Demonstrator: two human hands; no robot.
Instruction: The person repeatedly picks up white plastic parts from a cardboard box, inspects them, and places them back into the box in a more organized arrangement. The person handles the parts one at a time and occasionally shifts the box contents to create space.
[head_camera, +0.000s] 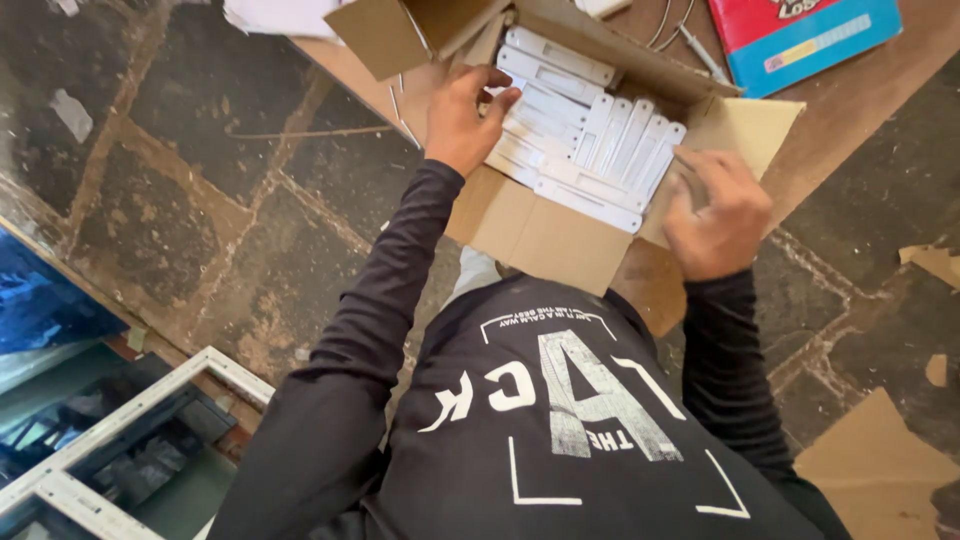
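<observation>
The person wears a black long-sleeved shirt with large white block lettering and thin white corner brackets printed on the chest, sleeves reaching both wrists.

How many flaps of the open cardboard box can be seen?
3 flaps of the brown cardboard box: one at upper left, one at right behind the right hand, one nearest the person. A fourth may be hidden.

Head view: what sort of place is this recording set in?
Probably a workshop or building site: a rough stone floor, a white window frame lying on it, and an open cardboard box of white plastic fittings that both hands reach into.
</observation>
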